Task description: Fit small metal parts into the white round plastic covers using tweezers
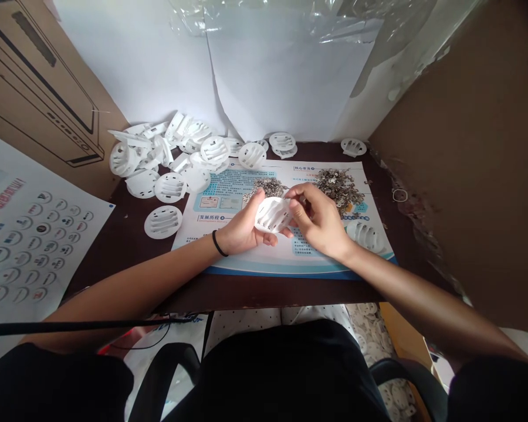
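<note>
My left hand (242, 230), with a black band at the wrist, holds a round white slotted plastic piece (270, 215) above the printed sheet (246, 265). The fingers lie under the piece and the thumb is along its left edge. My right hand (319, 220) is at the right edge of the same piece, thumb and index finger pinched together there; anything small between them cannot be made out. Behind the hands lie two heaps of small metal parts, a smaller one (269, 187) and a larger one (339, 186). Another white piece (365, 235) rests beside my right wrist.
Many white pieces (171, 187) are piled at the back left of the dark table (255, 292). A few more lie along the back edge, one (353, 147) at the far right. Cardboard (470, 164) stands at the right, a carton (48, 88) at the left. Below are more pieces (372, 334).
</note>
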The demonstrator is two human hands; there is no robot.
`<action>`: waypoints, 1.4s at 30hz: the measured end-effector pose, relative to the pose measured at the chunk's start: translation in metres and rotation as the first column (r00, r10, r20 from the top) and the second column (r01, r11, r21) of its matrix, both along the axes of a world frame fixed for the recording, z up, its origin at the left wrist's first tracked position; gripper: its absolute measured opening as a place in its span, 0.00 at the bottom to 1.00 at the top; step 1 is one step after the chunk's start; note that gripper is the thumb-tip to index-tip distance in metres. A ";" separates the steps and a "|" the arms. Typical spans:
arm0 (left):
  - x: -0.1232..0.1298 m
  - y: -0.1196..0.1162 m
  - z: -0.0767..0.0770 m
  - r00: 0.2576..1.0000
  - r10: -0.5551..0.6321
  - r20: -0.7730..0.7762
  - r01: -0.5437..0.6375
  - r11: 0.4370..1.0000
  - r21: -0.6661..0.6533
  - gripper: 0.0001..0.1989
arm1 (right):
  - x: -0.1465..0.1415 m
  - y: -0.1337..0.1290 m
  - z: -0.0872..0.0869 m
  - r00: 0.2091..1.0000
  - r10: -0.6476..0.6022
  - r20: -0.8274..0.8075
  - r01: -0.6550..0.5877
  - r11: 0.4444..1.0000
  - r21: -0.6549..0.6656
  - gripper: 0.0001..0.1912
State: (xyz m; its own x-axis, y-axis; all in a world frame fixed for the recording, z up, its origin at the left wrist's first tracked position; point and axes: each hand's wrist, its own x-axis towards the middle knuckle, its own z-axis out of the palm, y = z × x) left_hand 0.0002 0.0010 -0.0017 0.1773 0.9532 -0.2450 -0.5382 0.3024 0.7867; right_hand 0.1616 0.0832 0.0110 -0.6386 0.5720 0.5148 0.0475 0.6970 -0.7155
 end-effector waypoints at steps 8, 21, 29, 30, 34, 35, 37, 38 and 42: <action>-0.007 -0.001 0.001 0.986 -0.147 -0.080 0.146 0.989 -0.020 0.39 | -0.001 0.004 -0.002 0.998 -0.017 0.060 0.014 0.999 0.048 0.05; -0.008 -0.001 0.013 0.966 -0.256 -0.036 0.249 0.958 -0.145 0.38 | 0.000 0.012 0.009 0.972 0.110 0.207 -0.057 0.967 -0.247 0.06; -0.007 0.002 0.016 0.967 -0.248 -0.051 0.235 0.953 -0.192 0.29 | -0.001 0.017 0.005 0.957 0.138 0.254 -0.076 0.968 -0.239 0.10; -0.007 0.002 0.016 0.966 -0.252 -0.052 0.237 0.951 -0.198 0.29 | -0.001 0.017 0.005 0.956 0.137 0.260 -0.075 0.969 -0.234 0.10; -0.007 0.003 0.017 0.965 -0.258 -0.042 0.245 0.949 -0.200 0.29 | -0.001 0.018 0.004 0.955 0.127 0.269 -0.064 0.970 -0.233 0.09; -0.007 0.003 0.017 0.966 -0.255 -0.038 0.243 0.949 -0.200 0.29 | -0.001 0.019 0.003 0.957 0.123 0.262 -0.060 0.970 -0.236 0.09; -0.008 0.004 0.018 0.969 -0.247 -0.033 0.235 0.950 -0.204 0.30 | 0.000 0.020 0.003 0.962 0.124 0.244 -0.060 0.965 -0.254 0.10; -0.008 0.004 0.018 0.970 -0.240 -0.032 0.228 0.951 -0.207 0.30 | 0.000 0.021 0.002 0.962 0.132 0.238 -0.067 0.962 -0.265 0.10; -0.007 0.003 0.019 0.978 -0.206 -0.035 0.194 0.957 -0.217 0.30 | 0.000 0.022 0.004 0.958 0.162 0.237 -0.093 0.955 -0.280 0.10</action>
